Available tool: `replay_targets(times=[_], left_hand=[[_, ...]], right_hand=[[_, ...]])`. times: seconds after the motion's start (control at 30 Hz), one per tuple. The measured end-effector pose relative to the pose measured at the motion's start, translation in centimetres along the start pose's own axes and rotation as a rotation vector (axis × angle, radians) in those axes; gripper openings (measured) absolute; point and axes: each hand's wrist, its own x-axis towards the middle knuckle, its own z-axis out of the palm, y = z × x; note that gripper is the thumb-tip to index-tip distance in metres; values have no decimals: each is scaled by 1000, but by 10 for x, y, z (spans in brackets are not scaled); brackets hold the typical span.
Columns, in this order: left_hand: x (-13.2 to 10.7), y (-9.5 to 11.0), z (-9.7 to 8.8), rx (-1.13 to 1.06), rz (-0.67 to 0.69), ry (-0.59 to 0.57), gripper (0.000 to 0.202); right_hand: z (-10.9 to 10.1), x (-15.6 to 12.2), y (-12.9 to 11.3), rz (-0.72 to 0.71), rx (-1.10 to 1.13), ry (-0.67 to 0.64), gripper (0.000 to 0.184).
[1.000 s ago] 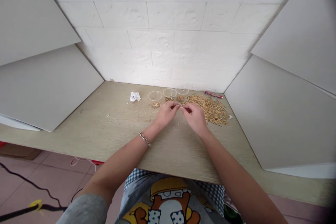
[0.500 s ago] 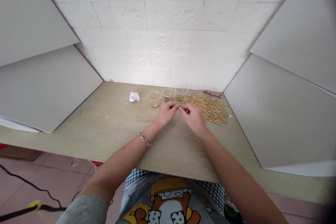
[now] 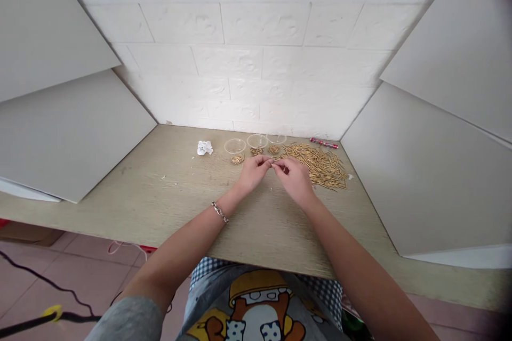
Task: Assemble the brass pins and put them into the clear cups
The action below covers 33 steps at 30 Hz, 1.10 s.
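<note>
My left hand [image 3: 253, 173] and my right hand [image 3: 295, 180] meet above the wooden table top [image 3: 168, 192], their fingertips pinching a thin brass pin [image 3: 272, 160]. To the right of my right hand lies a loose heap of brass pins [image 3: 320, 168]. Three small heaps of short brass pieces [image 3: 237, 160] sit near my left fingertips, just in front of three clear plastic cups [image 3: 234, 146]. The pin is mostly hidden by my fingers.
A crumpled white tissue [image 3: 205, 147] lies at the back left, and a red marker [image 3: 324, 143] lies by the wall. Grey panels [image 3: 68, 133] stand on both sides of the table. Behind it is a white brick-patterned wall [image 3: 256, 80].
My hands stay together at the same spot, with only slight finger movement. The view has shifted very slightly.
</note>
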Motion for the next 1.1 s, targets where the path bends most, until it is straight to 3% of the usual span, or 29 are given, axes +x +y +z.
replay_targets(times=[1.1], left_hand=[[-1,-6,6,61,-16,49,19]], right_hand=[[5,-3,-4,167,26,29,15]])
